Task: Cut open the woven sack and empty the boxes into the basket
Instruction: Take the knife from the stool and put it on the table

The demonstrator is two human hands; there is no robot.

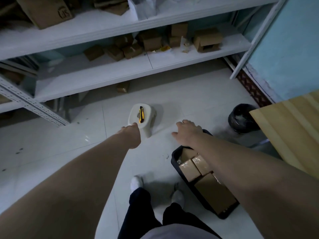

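both arms reach over pale floor tiles (51, 144). left hand (132, 131) seems closed on the white stool (141, 118); right hand (187, 131) spread open above the black basket (174, 157) of boxes (189, 169), beside white shelves (103, 73).

knife (141, 114): 1 | stool (141, 120): 1 | basket (176, 163): 1 | basket boxes (189, 169): perhaps 4 | bin (242, 118): 1

head cam | one view | looks forward-down from standing height | floor (51, 144) below, shelving (120, 73) ahead

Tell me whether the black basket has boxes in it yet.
Yes: several brown boxes lie inside the black basket, under the right forearm. How full, cannot tell.
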